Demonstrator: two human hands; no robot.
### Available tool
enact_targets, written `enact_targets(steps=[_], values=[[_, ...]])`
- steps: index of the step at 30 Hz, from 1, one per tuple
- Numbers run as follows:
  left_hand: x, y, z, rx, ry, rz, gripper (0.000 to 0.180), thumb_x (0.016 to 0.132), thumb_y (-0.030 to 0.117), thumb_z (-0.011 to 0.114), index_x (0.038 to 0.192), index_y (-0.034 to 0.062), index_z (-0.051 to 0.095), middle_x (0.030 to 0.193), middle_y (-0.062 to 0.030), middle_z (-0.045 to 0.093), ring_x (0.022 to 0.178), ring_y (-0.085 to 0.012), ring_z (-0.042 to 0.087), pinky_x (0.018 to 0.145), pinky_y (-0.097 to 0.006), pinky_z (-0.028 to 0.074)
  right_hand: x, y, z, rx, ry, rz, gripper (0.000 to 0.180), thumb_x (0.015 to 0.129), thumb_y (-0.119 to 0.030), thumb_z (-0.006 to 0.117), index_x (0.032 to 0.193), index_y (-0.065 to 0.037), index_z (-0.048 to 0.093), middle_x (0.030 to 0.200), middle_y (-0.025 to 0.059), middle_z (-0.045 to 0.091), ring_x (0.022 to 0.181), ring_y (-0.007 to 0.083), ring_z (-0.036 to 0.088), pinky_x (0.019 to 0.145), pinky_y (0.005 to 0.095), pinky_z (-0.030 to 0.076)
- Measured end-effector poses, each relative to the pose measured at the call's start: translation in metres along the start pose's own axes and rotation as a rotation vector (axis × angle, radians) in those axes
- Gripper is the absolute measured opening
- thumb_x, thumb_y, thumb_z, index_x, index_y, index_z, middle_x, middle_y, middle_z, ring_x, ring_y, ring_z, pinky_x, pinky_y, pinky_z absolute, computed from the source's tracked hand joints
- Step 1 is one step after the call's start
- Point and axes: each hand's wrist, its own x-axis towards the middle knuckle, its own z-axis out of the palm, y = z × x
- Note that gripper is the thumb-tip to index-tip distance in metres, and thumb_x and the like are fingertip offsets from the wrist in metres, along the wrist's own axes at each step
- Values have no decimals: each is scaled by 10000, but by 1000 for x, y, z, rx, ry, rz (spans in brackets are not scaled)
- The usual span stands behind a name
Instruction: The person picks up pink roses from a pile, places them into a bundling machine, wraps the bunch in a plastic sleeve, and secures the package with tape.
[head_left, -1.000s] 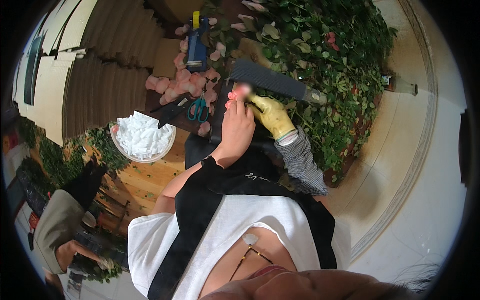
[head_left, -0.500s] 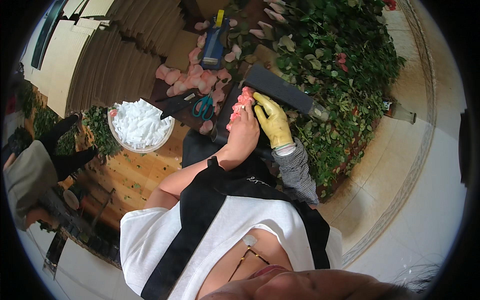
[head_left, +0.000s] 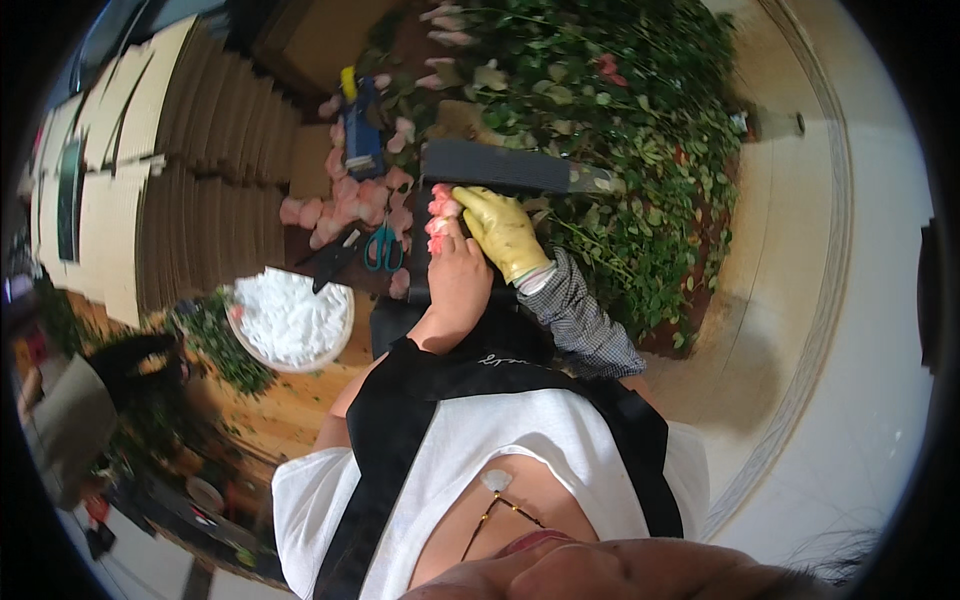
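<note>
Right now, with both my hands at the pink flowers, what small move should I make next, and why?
Perhaps press the pink flowers gently into line with your bare left hand: it is at the row's near end, while your gloved right hand is beside the far end, so the row seems easy to even up.

On the near side of the dark ridged block [head_left: 500,165], the hands sit close together. The bare left hand [head_left: 460,285] lies back up, fingers reaching toward the block; the yellow-gloved right hand [head_left: 503,235], below a checked sleeve [head_left: 582,315], angles toward the block's left end, fingers slightly bent.
</note>
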Motion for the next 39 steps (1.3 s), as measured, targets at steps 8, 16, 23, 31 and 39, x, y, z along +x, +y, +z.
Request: enact_targets(steps=[8, 16, 23, 31, 39], values=[[24, -44, -50, -331, -443, 133, 404, 880, 200, 692, 1178, -35, 554, 1249, -294, 624, 1091, -429, 646, 913, -481, 539, -91, -41, -95, 755, -167, -90, 389, 942, -58, 631, 1329, -29, 628, 1230, 168, 692, 1122, 307, 676, 990, 369, 522], [53, -114, -61, -950, -950, 52, 568, 1056, 317, 593, 1527, 55, 414, 1441, -117, 574, 1314, -207, 559, 998, -348, 481, -227, 50, 30, 413, -336, 690, 378, 996, -259, 674, 1275, -3, 674, 1335, 150, 665, 1195, 228, 643, 1066, 356, 471], [50, -123, -68, -1043, -955, -77, 527, 1071, 337, 562, 1541, 144, 424, 1478, -17, 548, 1340, -154, 522, 895, -297, 486, -144, -36, -112, 1333, -468, 85, 494, 1005, -235, 671, 1401, 38, 560, 1437, 180, 587, 1363, 227, 529, 1177, 389, 366], [42, -107, -79, -978, -863, -87, 541, 1081, 314, 549, 1541, 74, 395, 1400, -91, 582, 1247, -172, 566, 984, -328, 479, -200, 20, -36, 175, -338, 557, 413, 937, -343, 686, 1117, 28, 709, 1052, 216, 738, 1002, 291, 718, 900, 423, 537], [38, -138, -46, -1179, -869, -217, 522, 1078, 384, 540, 1487, 65, 475, 1436, -47, 583, 1206, -154, 603, 942, -301, 485, -131, -39, -113, 1646, -209, -185, 765, 961, -248, 718, 1580, -33, 321, 1580, 207, 428, 1462, 356, 425, 1226, 550, 285]])
